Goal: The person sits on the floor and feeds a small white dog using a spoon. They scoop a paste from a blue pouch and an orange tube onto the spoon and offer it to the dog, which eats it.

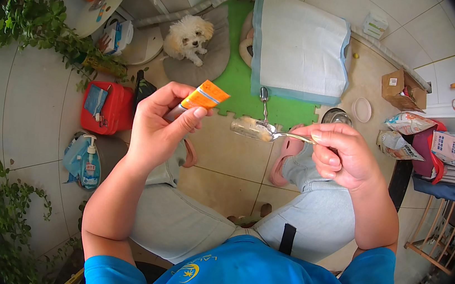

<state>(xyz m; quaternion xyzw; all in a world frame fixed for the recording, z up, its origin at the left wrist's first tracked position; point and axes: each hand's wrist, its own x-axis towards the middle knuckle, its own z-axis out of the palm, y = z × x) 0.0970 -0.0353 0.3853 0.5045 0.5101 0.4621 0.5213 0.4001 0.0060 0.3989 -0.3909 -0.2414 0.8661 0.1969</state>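
My left hand (166, 122) pinches a small orange sachet (206, 96), its crimped end pointing up and right. In my right hand (339, 155) is the handle of a metal spoon (297, 137). The spoon's bowl touches or overlaps a clear, elongated container (250, 128) smeared with pale, brownish stuff; how the container is held up cannot be told. Beyond it another metal spoon (264, 95) shows, with its bowl end by the edge of a white pad. The sachet is left of the container, apart from it.
A small cream dog (188, 38) sits on a grey cushion (216, 56) ahead. A white pad with blue edges (303, 49) lies over a green foam mat (232, 96). Left are a red plastic box (116, 116) and a pump bottle (89, 168). Right stand a cardboard box (400, 88) and bags (410, 123).
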